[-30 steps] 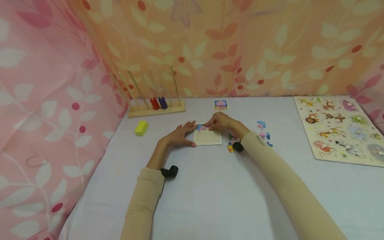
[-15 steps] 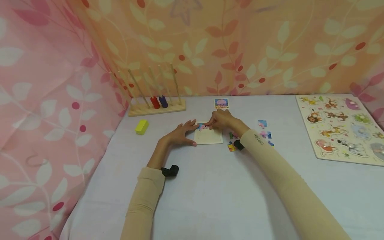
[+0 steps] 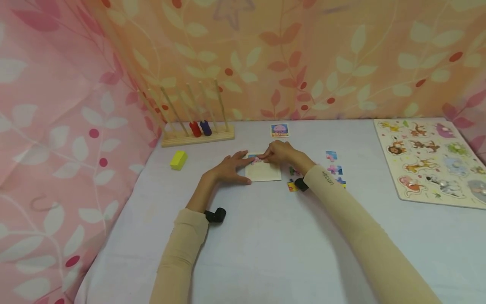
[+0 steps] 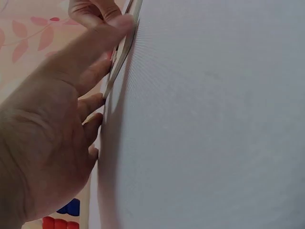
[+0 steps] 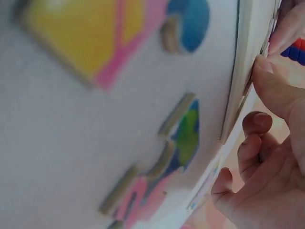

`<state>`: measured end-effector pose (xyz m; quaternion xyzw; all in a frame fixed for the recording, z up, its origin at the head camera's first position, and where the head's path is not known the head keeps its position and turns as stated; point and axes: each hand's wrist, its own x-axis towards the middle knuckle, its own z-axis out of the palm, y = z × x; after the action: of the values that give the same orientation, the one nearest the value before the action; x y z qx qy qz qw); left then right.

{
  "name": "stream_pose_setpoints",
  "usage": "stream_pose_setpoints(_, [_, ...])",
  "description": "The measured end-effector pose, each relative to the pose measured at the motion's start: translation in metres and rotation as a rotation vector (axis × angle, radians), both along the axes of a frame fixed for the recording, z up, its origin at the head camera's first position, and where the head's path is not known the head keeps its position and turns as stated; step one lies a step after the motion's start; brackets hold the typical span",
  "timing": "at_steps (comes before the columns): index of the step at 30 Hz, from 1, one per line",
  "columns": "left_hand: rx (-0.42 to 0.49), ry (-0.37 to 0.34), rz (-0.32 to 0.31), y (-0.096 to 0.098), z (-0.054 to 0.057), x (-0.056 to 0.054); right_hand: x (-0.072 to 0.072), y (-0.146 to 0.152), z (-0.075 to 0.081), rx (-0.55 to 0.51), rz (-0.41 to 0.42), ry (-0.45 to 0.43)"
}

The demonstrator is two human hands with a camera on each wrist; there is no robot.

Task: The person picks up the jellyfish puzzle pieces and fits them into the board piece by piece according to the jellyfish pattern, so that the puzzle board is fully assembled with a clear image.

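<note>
A small cream puzzle tray (image 3: 263, 173) lies on the table with pink-and-blue jigsaw pieces (image 3: 256, 158) along its far edge. My left hand (image 3: 229, 169) spreads along the tray's left side, thumb near the lower left corner, index fingertip over the upper left piece. In the left wrist view these fingers (image 4: 95, 76) reach the tray edge. My right hand (image 3: 280, 153) pinches a piece at the tray's far side with thumb and index finger, the piece mostly hidden. Its thumb (image 5: 267, 81) presses at the tray in the right wrist view, the other fingers curled.
Loose jigsaw pieces (image 3: 335, 169) lie right of the tray, some partly behind the right forearm. A square picture card (image 3: 279, 130) lies beyond. A wooden peg rack (image 3: 199, 137) and yellow block (image 3: 178, 160) stand left; an animal puzzle board (image 3: 433, 164) lies right.
The left thumb and index finger have shifted slightly right, the index fingertip now further over the upper left piece. The right hand stays at the tray's far side with little movement.
</note>
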<state>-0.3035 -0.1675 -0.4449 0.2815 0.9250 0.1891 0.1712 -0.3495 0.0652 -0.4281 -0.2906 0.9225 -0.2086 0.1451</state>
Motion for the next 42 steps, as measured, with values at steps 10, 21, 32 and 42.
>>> stream_pose_setpoints(10, [-0.154,0.084,0.01,0.006,0.009,0.003,-0.003,0.007,-0.004,-0.147,-0.097,-0.077])
stream_pose_setpoints(21, [-0.165,0.083,-0.03,0.004,0.01,0.002,-0.001,0.005,-0.003,-0.153,-0.148,-0.082])
stream_pose_setpoints(32, [-0.12,0.033,0.007,0.004,0.009,0.002,-0.002,0.009,-0.007,-0.281,-0.164,-0.154])
stream_pose_setpoints(42, [-0.073,0.038,0.021,0.002,0.002,0.001,-0.012,0.072,0.005,-0.358,-0.224,-0.128])
